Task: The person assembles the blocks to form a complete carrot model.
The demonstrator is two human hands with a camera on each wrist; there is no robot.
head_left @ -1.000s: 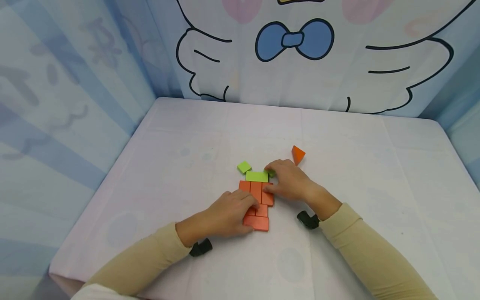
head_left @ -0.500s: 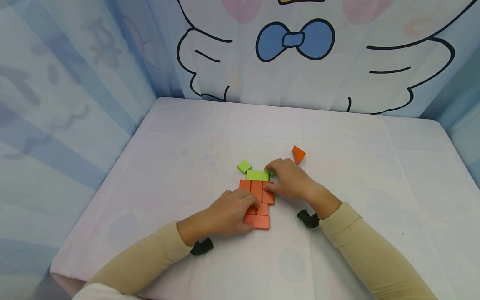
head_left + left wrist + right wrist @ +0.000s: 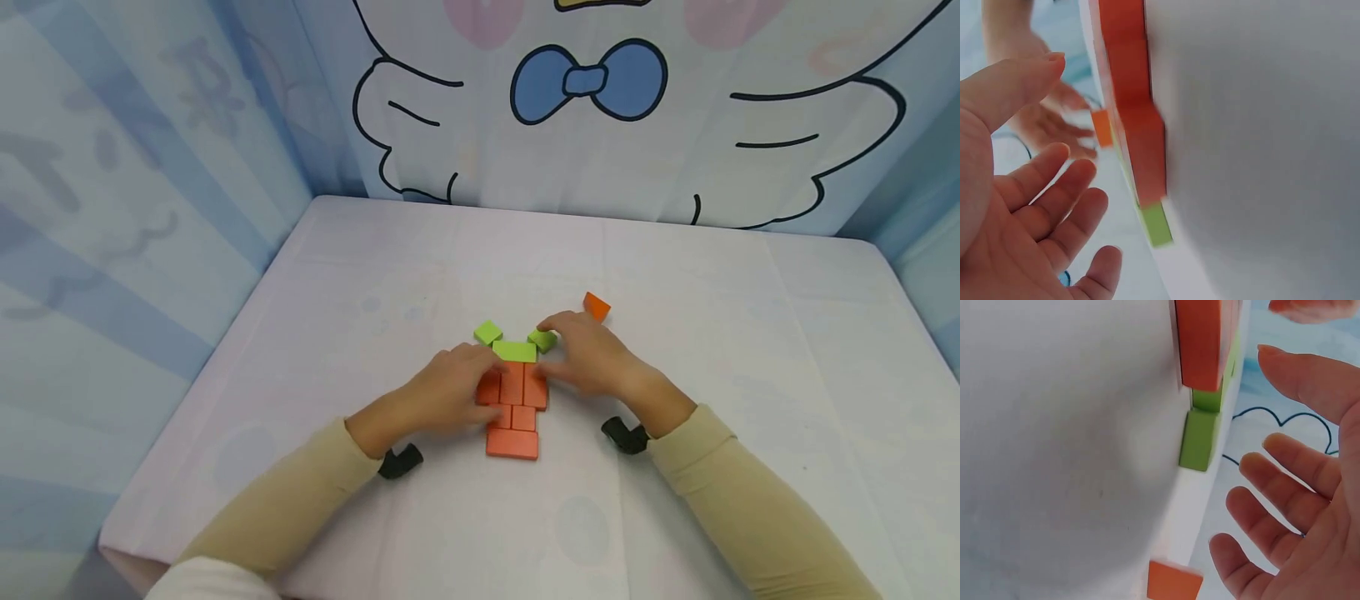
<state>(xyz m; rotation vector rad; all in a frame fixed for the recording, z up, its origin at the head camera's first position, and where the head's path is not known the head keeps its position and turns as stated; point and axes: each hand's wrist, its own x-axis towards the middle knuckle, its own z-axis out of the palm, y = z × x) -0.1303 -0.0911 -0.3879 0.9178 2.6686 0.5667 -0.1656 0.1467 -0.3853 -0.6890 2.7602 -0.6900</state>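
On the white table, flat orange blocks [image 3: 512, 444] lie in close rows, with a green rectangular block [image 3: 514, 352] along their far edge. Green blocks, one on the left [image 3: 488, 332] and another on the right [image 3: 542, 340], sit turned at its two far corners. My left hand [image 3: 447, 389] hovers at the left side of the orange rows; in the left wrist view its thumb and fingers are spread, holding nothing. Beside the right green block is my right hand [image 3: 592, 354], fingers apart and lifted off the blocks in the right wrist view.
A loose orange block [image 3: 597, 306] lies beyond my right hand, partly hidden by it. Dark wrist-worn devices [image 3: 401, 461] hang under both forearms. A patterned curtain [image 3: 570, 158] rises behind the table [image 3: 712, 350].
My left hand has moved away from the near orange blocks, up and forward along the rows. The right hand has let go of the right green block and shifted slightly right.
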